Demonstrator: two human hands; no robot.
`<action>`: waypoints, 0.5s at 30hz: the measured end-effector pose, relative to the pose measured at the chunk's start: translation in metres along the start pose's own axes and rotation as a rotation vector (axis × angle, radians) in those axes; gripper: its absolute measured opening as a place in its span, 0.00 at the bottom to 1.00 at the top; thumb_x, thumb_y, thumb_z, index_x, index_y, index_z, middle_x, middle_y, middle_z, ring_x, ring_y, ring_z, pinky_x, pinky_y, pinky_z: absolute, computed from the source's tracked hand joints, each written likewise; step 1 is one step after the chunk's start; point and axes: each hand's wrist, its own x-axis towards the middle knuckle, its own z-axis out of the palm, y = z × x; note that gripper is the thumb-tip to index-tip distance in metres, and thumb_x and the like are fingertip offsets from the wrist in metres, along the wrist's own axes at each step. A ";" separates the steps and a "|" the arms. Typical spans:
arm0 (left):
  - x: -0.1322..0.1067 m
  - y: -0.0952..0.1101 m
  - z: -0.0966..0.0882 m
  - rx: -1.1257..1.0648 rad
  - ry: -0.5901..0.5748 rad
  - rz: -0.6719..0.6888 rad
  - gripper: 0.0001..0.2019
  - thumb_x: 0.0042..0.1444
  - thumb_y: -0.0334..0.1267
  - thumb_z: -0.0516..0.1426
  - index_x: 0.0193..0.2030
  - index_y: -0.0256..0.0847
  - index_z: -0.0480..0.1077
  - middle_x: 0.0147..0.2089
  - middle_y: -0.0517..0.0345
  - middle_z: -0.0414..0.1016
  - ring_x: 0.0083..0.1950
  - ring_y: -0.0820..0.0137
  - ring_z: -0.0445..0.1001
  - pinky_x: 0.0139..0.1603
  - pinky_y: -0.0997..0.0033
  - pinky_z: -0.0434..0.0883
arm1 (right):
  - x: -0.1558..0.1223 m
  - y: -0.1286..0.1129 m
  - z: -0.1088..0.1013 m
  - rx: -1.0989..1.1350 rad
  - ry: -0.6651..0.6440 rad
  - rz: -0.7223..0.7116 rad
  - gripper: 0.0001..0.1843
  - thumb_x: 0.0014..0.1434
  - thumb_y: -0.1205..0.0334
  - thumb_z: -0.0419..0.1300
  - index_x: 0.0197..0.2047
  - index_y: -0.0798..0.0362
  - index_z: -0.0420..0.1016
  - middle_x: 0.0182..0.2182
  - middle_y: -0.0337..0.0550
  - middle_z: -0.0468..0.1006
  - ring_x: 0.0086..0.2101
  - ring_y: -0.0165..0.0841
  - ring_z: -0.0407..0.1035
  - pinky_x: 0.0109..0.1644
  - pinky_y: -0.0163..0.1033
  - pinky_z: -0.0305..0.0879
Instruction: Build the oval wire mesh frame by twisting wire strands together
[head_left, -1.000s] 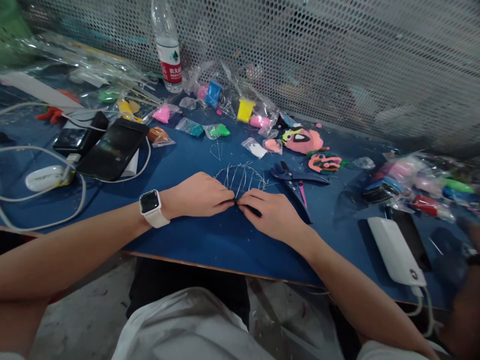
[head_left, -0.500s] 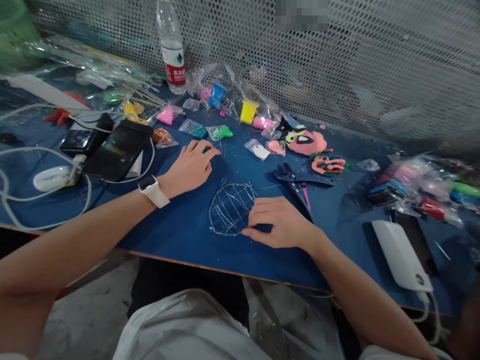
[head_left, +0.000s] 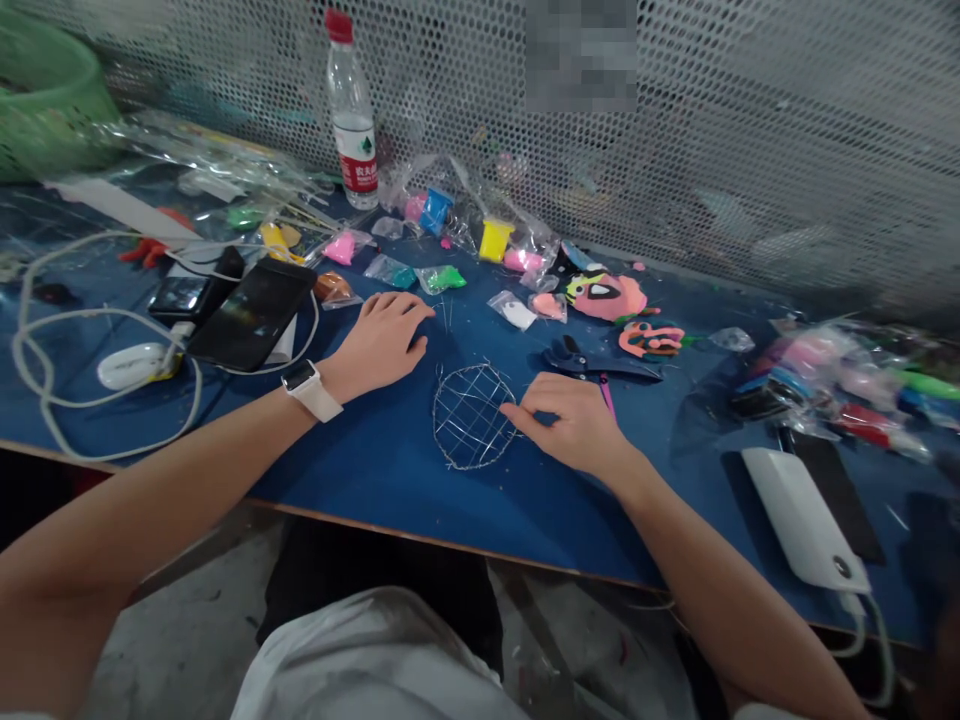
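Note:
A round wire mesh (head_left: 474, 418), made of a twisted rim crossed by thin wires, lies flat on the blue table near its front edge. My right hand (head_left: 566, 412) rests at its right side. The thumb tip is at the rim and stands apart from the curved fingers. My left hand (head_left: 386, 342), wearing a watch (head_left: 307, 388) on the wrist, lies on the table left of the mesh. Its fingers are stretched out and hold nothing. Thin loose wires (head_left: 444, 316) lie just past its fingertips. Dark-handled pliers (head_left: 622, 368) sit behind my right hand, partly hidden.
Bags of coloured clay (head_left: 442, 278), a yellow tub (head_left: 496, 240) and pink clay figures (head_left: 611, 296) line the back. A water bottle (head_left: 356, 150) stands behind. A phone (head_left: 253, 312) and white cables lie left; a white power bank (head_left: 802, 515) lies right.
The wire mesh has turned, and its cross wires run at a new angle. My right thumb has shifted up along the rim and apart from the fingers. The camera view has tilted slightly.

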 end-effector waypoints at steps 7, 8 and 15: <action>0.023 -0.047 -0.044 0.176 0.017 -0.142 0.12 0.68 0.41 0.59 0.52 0.40 0.79 0.60 0.43 0.79 0.57 0.51 0.78 0.60 0.46 0.75 | 0.002 0.015 -0.013 -0.239 0.097 0.154 0.12 0.73 0.52 0.62 0.42 0.50 0.81 0.41 0.50 0.86 0.47 0.47 0.78 0.55 0.53 0.74; 0.031 -0.062 -0.053 0.202 0.007 -0.171 0.11 0.68 0.40 0.59 0.52 0.41 0.79 0.58 0.44 0.80 0.54 0.54 0.78 0.58 0.49 0.75 | 0.001 0.021 -0.017 -0.327 0.081 0.208 0.16 0.71 0.52 0.63 0.53 0.53 0.81 0.54 0.57 0.84 0.57 0.52 0.75 0.63 0.59 0.72; 0.078 -0.157 -0.084 0.252 -0.075 -0.178 0.08 0.67 0.35 0.63 0.40 0.29 0.77 0.36 0.57 0.79 0.41 0.75 0.73 0.57 0.65 0.74 | -0.013 0.056 -0.045 -0.630 -0.297 0.687 0.41 0.70 0.37 0.58 0.69 0.66 0.71 0.65 0.74 0.75 0.67 0.67 0.68 0.69 0.70 0.64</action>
